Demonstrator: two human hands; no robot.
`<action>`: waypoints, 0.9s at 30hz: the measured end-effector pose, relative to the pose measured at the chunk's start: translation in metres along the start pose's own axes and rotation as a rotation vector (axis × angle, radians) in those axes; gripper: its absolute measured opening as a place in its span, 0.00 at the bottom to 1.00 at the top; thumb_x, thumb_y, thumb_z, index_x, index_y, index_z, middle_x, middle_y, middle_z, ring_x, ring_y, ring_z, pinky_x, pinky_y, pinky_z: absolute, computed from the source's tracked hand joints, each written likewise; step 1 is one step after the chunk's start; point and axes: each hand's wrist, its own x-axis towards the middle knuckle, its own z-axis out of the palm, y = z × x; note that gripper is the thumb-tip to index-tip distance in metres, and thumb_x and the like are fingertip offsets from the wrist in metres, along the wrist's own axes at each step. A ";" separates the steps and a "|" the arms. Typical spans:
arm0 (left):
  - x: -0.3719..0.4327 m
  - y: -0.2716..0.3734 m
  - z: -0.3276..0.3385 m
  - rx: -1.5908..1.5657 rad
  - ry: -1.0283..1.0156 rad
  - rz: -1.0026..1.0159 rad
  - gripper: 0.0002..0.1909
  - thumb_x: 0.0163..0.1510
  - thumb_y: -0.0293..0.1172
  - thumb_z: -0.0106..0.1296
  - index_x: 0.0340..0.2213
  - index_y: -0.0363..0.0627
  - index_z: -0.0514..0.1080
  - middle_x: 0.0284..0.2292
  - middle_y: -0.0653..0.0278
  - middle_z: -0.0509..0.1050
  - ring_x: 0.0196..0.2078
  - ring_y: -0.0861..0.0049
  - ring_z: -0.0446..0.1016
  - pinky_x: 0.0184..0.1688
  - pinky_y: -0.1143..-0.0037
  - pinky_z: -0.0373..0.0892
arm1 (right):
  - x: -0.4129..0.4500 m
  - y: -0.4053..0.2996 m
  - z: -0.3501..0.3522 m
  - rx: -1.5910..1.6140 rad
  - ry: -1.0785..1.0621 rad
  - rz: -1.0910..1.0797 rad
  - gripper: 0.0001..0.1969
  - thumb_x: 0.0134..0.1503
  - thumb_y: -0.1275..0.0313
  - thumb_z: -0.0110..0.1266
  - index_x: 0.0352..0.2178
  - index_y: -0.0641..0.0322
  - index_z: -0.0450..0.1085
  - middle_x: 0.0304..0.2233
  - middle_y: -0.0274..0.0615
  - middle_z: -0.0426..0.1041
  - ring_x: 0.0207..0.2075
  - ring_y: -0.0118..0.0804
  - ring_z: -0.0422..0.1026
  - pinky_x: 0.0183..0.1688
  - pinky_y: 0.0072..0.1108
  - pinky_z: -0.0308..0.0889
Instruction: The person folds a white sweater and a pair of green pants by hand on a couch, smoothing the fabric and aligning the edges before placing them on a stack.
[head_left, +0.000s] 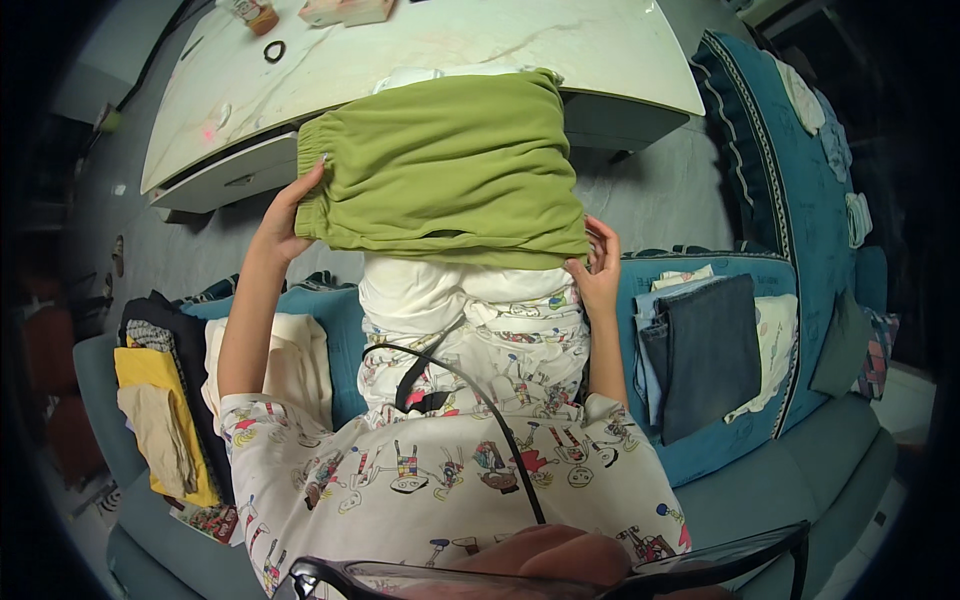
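A green garment with a gathered elastic waistband (442, 165), folded and wrinkled, spreads across my knees to the table's near edge. On its left, my left hand (289, 210) pinches the elastic band, thumb on top. At the lower right corner, my right hand (598, 259) grips the edge, its fingers partly hidden behind the fabric. Under the green cloth, white fabric (412, 289) covers my lap, beside printed white clothing. More white cloth (409, 76) shows past the garment's far edge on the table.
A marble-patterned table (480, 37) with a drawer (232, 176) stands ahead, holding a black hair tie (275, 52) and a bottle (257, 16). Folded dark jeans (705, 360) lie on the sofa at right. Yellow (146, 367) and cream (292, 360) clothes lie at left. A black cable (487, 405) crosses my front.
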 end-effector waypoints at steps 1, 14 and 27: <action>0.000 0.002 -0.002 0.007 -0.003 -0.008 0.18 0.48 0.35 0.46 0.41 0.40 0.63 0.39 0.60 0.68 0.40 0.74 0.68 0.41 0.74 0.66 | 0.000 0.003 -0.002 -0.011 -0.025 0.045 0.33 0.38 0.70 0.60 0.44 0.67 0.53 0.42 0.46 0.60 0.44 0.35 0.61 0.47 0.21 0.55; -0.024 0.041 0.056 0.101 0.010 0.247 0.14 0.47 0.29 0.45 0.38 0.37 0.65 0.35 0.60 0.70 0.37 0.75 0.69 0.40 0.76 0.66 | -0.006 0.043 -0.005 0.102 0.064 0.175 0.18 0.46 0.82 0.46 0.40 0.65 0.55 0.36 0.39 0.63 0.38 0.27 0.64 0.42 0.15 0.58; -0.005 0.118 0.167 0.271 -0.002 0.690 0.13 0.44 0.31 0.48 0.30 0.33 0.66 0.27 0.53 0.71 0.29 0.69 0.72 0.31 0.77 0.72 | 0.048 -0.094 -0.055 -1.002 0.483 -0.678 0.14 0.37 0.88 0.42 0.29 0.67 0.66 0.28 0.44 0.68 0.30 0.39 0.68 0.33 0.22 0.63</action>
